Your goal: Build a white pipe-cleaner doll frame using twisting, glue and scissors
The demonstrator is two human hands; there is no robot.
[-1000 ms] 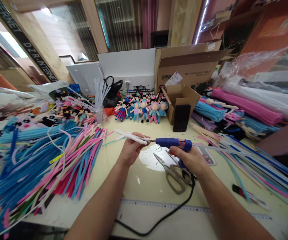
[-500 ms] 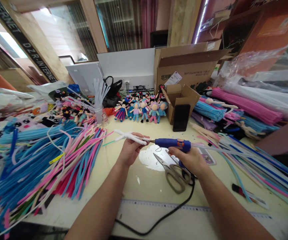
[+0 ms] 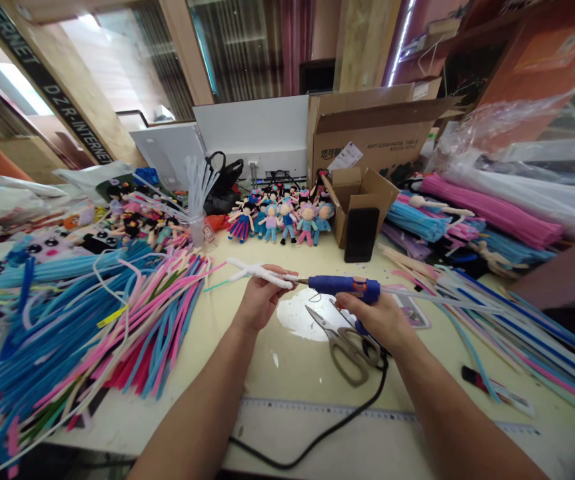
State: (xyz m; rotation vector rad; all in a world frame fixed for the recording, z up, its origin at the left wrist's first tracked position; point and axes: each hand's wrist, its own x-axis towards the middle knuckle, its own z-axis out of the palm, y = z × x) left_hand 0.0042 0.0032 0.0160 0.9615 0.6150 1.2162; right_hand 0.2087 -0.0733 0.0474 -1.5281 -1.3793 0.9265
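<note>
At the centre of the frame a white fuzzy pipe-cleaner figure [image 3: 260,273] is pinched in the grip of the left hand [image 3: 258,301], fingers pressed around its right end while its crossed limbs stick out to the left. The metal nozzle of a blue plastic glue gun [image 3: 346,287] is held against that end; the right hand [image 3: 378,321] is wrapped shut around the gun's handle, and a clear glue stick [image 3: 417,295] trails from its back toward the right. Just below the gun, steel scissors [image 3: 343,342] lie on the pale yellow surface [image 3: 297,363], beside a black cord [image 3: 337,427] curling toward the lower edge. A ruler strip [image 3: 317,410] with fine markings, too small to read, runs along the near edge. Fuzzy blue, pink and white pipe cleaners [image 3: 92,327] are heaped at the left. Behind, small stick dolls [image 3: 282,217] are lined up, a dark phone [image 3: 361,235] leans on a small cardboard box [image 3: 364,193], and a larger carton [image 3: 372,137] bears faint print that is not clearly readable. At the upper left, a dark band [image 3: 47,83] reads "INTERNET".
</note>
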